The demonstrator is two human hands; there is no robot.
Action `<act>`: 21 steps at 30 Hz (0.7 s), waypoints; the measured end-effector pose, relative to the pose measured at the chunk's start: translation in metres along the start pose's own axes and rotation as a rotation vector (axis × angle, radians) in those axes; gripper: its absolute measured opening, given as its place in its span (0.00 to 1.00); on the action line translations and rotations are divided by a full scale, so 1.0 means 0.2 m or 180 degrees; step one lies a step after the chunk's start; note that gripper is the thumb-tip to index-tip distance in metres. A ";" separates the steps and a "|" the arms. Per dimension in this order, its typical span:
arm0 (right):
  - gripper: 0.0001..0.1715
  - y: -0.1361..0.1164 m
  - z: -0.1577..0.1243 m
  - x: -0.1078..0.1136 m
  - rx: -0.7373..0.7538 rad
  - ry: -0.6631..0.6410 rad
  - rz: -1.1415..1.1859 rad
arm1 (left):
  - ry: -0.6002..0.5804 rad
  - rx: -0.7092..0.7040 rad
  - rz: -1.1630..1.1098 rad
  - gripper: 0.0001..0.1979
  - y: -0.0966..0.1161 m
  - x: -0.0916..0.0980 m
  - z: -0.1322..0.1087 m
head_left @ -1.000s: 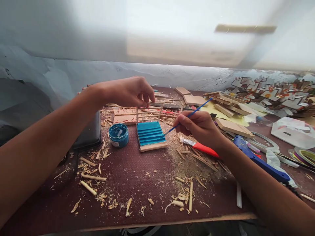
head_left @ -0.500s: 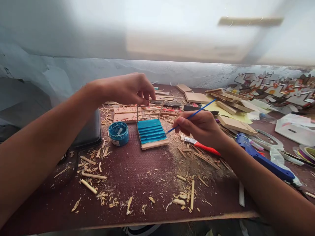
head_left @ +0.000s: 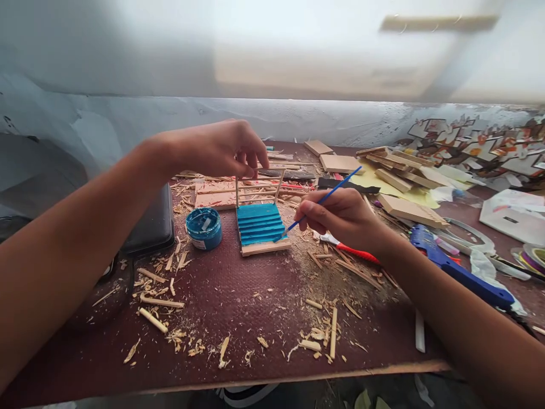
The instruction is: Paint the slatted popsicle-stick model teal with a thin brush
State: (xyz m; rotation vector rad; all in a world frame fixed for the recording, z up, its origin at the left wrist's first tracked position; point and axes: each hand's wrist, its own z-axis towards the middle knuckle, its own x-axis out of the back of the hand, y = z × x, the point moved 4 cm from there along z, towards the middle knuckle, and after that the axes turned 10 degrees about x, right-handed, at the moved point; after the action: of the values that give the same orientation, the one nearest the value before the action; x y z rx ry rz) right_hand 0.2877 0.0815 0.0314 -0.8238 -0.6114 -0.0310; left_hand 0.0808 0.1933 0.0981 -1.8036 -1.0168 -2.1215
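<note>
A small wooden model (head_left: 260,227) with stepped slats painted blue stands on the brown table (head_left: 238,301). My left hand (head_left: 217,149) pinches the top of its thin stick frame from above. My right hand (head_left: 340,218) grips a thin blue paintbrush (head_left: 323,200), whose tip touches the lower right edge of the blue slats. A round pot of blue paint (head_left: 203,227) sits just left of the model.
Wood shavings and cut sticks litter the table. A black case (head_left: 151,224) lies at the left. A red-handled cutter (head_left: 351,250) and a blue glue gun (head_left: 462,278) lie right of my hand. Wooden blocks (head_left: 404,210), yellow paper and tape rolls (head_left: 530,258) crowd the right back.
The brush tip has slid down the right side of the blue slats toward the bare bottom slat. My left hand keeps its pinch on the frame.
</note>
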 end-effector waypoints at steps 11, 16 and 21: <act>0.25 -0.03 0.02 0.03 -0.0097 0.0114 -0.0467 | 0.0042 -0.0003 0.0048 0.21 0.00 0.00 0.00; 0.28 -0.02 0.01 0.05 -0.0273 0.0458 -0.0174 | 0.0039 -0.0025 -0.0001 0.21 0.00 0.00 0.00; 0.29 -0.02 0.01 0.03 -0.0200 0.0471 -0.0244 | 0.0026 -0.0067 -0.0030 0.21 0.00 0.00 0.00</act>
State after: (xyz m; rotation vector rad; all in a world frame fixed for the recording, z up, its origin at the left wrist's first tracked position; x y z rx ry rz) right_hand 0.2913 0.0806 0.0391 -0.8506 -0.5040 -0.1803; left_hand 0.0805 0.1932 0.0981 -1.8016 -1.0067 -2.1513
